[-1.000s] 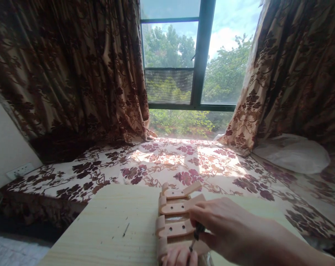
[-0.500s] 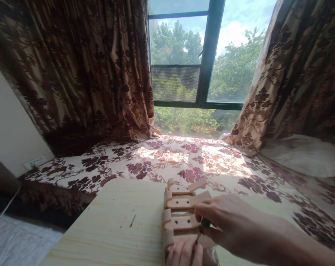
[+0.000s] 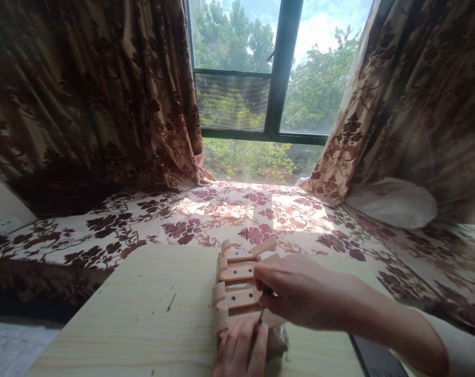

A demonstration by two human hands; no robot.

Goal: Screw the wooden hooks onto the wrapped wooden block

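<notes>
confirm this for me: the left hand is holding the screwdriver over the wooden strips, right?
Not quite: the head view shows the right hand holding the screwdriver over the wooden strips. The left hand has its fingers by the tip.

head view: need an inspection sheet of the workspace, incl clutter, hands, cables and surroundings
surface: pale wooden board
job's things: pale strips in a row, the three farthest showing two dark screw heads each; screwdriver, dark-handled
clutter: loose dark piece, possibly a screw, and scattered specks left of the strips; dark flat object at lower right, partly hidden
left hand: on the nearest strip
right hand: gripping the screwdriver, its tip by the left fingers
cables: nothing seen
surroundings: window, curtains, floral cloth, whitish bag, wall socket
</notes>
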